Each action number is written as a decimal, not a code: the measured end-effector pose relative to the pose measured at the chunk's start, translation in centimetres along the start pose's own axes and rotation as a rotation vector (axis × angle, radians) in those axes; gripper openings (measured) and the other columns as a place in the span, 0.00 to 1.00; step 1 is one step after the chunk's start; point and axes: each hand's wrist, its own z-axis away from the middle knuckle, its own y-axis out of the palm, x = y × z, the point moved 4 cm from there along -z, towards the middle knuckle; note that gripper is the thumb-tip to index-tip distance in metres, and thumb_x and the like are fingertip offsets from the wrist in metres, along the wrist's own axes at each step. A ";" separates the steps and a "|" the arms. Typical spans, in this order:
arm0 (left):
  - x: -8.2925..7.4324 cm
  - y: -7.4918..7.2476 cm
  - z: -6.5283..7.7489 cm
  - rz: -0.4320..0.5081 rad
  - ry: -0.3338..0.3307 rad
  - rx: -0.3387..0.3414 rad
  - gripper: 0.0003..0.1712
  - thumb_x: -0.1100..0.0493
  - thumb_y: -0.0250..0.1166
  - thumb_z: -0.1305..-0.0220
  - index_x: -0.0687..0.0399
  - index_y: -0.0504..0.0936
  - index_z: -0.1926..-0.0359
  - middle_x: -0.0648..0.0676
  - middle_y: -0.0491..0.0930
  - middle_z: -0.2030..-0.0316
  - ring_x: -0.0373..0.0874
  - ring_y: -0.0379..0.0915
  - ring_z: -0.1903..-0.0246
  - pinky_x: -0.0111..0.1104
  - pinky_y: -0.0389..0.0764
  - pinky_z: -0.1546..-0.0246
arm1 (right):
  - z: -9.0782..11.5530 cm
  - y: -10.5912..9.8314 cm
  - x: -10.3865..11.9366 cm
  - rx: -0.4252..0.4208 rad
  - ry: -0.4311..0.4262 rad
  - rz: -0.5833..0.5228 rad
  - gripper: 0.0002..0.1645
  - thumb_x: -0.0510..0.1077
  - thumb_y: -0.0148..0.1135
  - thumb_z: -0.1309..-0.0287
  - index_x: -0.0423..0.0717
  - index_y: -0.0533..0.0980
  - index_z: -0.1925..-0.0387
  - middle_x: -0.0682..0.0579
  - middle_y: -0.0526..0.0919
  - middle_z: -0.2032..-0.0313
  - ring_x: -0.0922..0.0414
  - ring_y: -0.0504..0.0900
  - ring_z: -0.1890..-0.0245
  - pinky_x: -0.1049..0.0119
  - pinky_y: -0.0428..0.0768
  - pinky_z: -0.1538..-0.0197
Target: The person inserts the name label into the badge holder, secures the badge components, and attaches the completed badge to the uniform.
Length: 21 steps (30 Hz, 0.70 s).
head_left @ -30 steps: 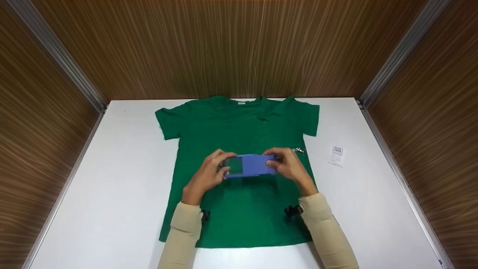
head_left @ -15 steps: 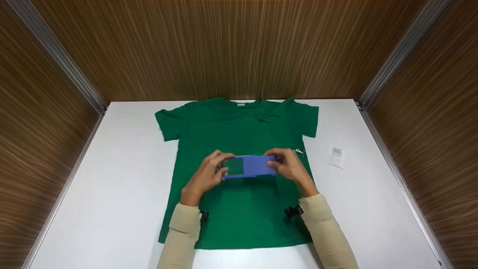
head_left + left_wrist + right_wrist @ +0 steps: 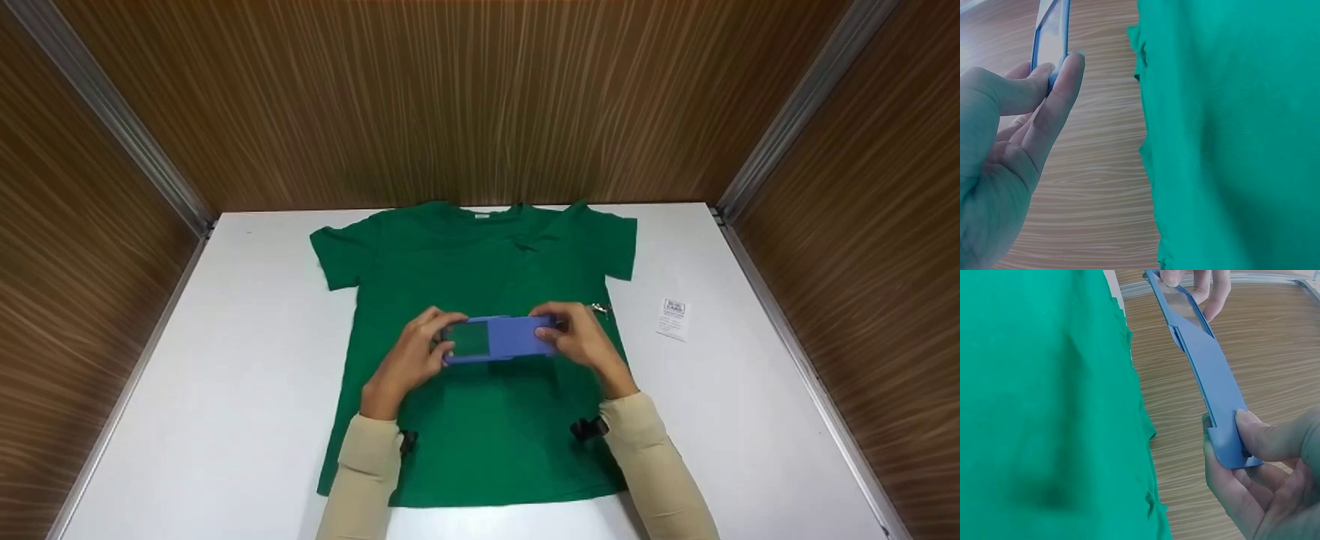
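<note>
A blue card holder point(image 3: 517, 336), with a solid part at the right and an open window frame point(image 3: 469, 340) at the left, is held level above a green T-shirt point(image 3: 480, 277). My left hand point(image 3: 412, 356) pinches the frame's left end between thumb and fingers. At the other end, my right hand point(image 3: 581, 337) grips the solid part, thumb on its face. From the right wrist view, the holder's two parts point(image 3: 1207, 365) look slid partly apart along their length. A small metal clip point(image 3: 600, 308) shows just beyond the right hand.
A white printed card point(image 3: 673, 319) lies on the white table point(image 3: 735, 390), right of the shirt. The shirt is spread out with its collar at the back. Wood-grain panels point(image 3: 465, 105) close in the back and both sides.
My left hand has drawn slightly left with the frame, so the window looks a little longer. The right hand keeps its grip. The whole view has shifted slightly.
</note>
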 end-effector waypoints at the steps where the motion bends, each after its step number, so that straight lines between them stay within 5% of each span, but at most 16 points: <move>1: 0.0 0.0 0.0 0.002 -0.004 0.003 0.24 0.68 0.63 0.28 0.53 0.78 0.34 0.64 0.79 0.50 0.48 0.75 0.58 0.46 0.82 0.54 | 0.0 0.0 0.0 0.000 0.000 -0.001 0.11 0.32 0.66 0.35 0.39 0.85 0.52 0.38 0.88 0.55 0.50 0.81 0.62 0.58 0.81 0.57; 21: 0.3 -0.3 0.1 -0.001 0.017 -0.018 0.23 0.68 0.63 0.28 0.54 0.79 0.34 0.62 0.79 0.51 0.49 0.76 0.59 0.46 0.83 0.55 | 0.1 -0.1 -0.1 0.011 -0.007 -0.014 0.11 0.32 0.64 0.34 0.37 0.84 0.51 0.35 0.87 0.54 0.48 0.82 0.62 0.58 0.80 0.58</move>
